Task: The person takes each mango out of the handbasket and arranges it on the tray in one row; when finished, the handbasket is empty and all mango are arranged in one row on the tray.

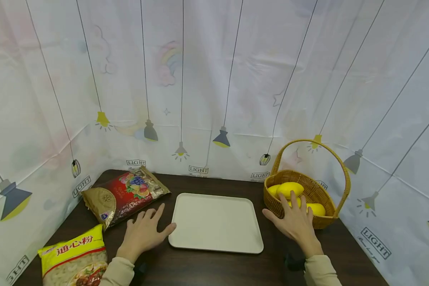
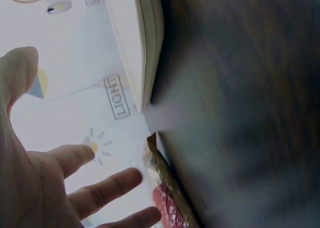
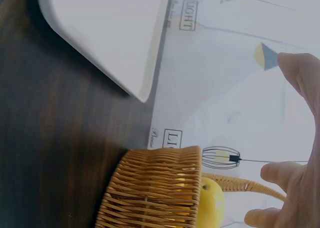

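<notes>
Fruit (image 1: 291, 186), yellow, several: held in basket (image 1: 270, 202), right of tray (image 1: 216, 224) | right hand (image 1: 297, 222): fingers spread over basket, contact unclear | left hand (image 1: 144, 234): spread, left of tray | judged light, firm, smooth, possibly slippery; topmost piece best taken round its middle

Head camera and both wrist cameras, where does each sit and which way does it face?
Head: on the head, facing forward and down at the tray and basket; left hand and right hand show.
Left wrist: on that wrist, facing the tray edge and red packet; left hand partly shows.
Right wrist: on that wrist, facing the basket and tray corner; right hand partly shows.
Both wrist views share the tray and backdrop.
</notes>
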{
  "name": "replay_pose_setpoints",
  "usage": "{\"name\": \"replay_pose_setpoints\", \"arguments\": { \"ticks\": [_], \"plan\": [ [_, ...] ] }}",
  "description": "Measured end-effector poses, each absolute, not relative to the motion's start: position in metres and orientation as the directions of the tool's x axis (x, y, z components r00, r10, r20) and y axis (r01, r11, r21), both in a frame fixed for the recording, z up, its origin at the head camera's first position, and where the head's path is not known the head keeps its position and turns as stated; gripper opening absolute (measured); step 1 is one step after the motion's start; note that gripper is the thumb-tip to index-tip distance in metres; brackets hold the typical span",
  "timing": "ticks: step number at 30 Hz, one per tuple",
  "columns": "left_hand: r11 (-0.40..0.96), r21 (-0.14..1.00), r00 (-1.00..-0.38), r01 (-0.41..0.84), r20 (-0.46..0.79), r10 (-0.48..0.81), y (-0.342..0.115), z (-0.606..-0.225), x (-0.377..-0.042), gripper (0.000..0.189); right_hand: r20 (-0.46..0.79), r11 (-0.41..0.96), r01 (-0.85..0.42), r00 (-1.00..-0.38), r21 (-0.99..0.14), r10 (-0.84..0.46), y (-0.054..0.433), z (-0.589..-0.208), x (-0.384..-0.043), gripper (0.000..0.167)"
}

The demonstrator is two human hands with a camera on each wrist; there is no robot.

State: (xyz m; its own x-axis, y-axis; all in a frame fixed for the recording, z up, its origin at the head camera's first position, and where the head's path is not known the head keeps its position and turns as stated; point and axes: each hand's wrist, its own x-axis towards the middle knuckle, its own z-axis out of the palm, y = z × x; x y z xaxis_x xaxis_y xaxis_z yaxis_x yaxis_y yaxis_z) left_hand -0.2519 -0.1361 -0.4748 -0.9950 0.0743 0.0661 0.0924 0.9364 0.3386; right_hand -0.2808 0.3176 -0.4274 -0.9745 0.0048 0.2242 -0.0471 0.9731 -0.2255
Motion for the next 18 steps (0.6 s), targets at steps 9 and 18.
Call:
{"name": "replay_pose_setpoints", "arguments": {
  "ticks": [9,18],
  "plan": [
    [0.896,0.43,-0.992,0.109,-0.013,0.127,-0.121,-0.484,-0.247,0.101,0.212,0.973,-0.062,-0.977,-0.223,-0.013,0.329,-0.416,-0.299,0.103],
    [0.864,0.49,-0.985,0.116,-0.056,0.164,-0.11,-0.499,-0.249,0.101,0.226,0.979,-0.075,-0.974,-0.19,-0.03,0.346,-0.406,-0.32,0.103]
  ]
}}
